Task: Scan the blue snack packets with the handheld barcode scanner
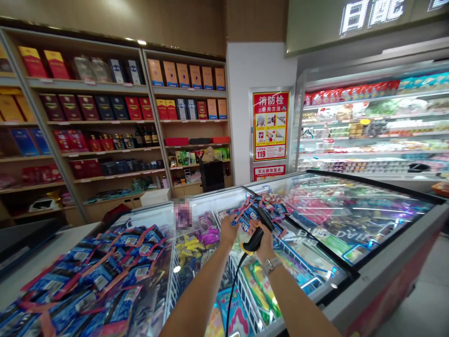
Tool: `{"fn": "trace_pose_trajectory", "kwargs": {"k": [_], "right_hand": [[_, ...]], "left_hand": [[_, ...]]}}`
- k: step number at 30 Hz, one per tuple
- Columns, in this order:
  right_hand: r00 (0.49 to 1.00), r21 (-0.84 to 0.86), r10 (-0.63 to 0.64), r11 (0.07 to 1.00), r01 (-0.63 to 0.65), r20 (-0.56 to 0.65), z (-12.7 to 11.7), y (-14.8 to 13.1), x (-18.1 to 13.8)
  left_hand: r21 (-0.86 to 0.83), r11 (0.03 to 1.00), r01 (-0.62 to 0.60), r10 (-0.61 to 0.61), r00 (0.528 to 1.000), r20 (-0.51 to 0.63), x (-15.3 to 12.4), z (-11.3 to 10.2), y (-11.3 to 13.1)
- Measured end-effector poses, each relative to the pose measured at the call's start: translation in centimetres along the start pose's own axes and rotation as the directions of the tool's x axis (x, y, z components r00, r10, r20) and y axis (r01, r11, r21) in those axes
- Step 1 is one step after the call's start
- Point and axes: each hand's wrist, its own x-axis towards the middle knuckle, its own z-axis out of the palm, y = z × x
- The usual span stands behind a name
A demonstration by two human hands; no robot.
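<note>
My right hand [265,242], with a watch on its wrist, is wrapped round a black and yellow handheld barcode scanner [253,240]. A black cord hangs from the scanner's handle toward me. Beside it, my left hand [228,229] is closed on the edge of a blue and pink packet [242,220]; its fingertips are partly hidden. More blue and pink packets [278,209] lie on the glass lid just beyond both hands. At the left, a large heap of similar packets [101,281] with white barcode labels spreads over the glass.
Under the glass of the chest freezer [393,276], wire baskets [242,281] hold bagged goods. Shelves of boxed bottles [101,107] line the wall behind. A red notice [271,126] hangs near a lit refrigerated display [372,126] at the right.
</note>
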Motion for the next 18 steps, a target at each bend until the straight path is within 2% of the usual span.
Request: {"fn": "trace_pose_trajectory", "kwargs": {"k": [2,4,8,14,18], "right_hand": [[1.000,0.037,0.008,0.999,-0.008,0.001,0.1,0.2,-0.2],[0.999,0.054,0.005,0.999,-0.007,0.034,0.2,0.6,-0.7],[0.992,0.058,0.038,0.997,-0.046,0.122,1.7,2.5,-2.9],[0.922,-0.031,0.247,0.968,-0.250,0.299,7.2,8.8,-8.8],[0.849,-0.140,0.395,0.918,-0.370,0.351,9.8,13.8,-12.9]], "left_hand": [[-0.009,1.000,-0.025,0.025,1.000,-0.004,-0.4,-1.3,-0.1],[-0.028,0.999,-0.019,0.019,1.000,-0.001,-1.1,-3.5,-0.4],[-0.011,0.999,0.035,-0.035,0.997,-0.070,-2.7,-10.3,-1.6],[0.204,0.963,0.176,-0.139,0.973,-0.182,-5.6,-22.1,-3.6],[0.388,0.856,0.343,-0.279,0.936,-0.213,-8.0,-27.6,-4.6]]}}
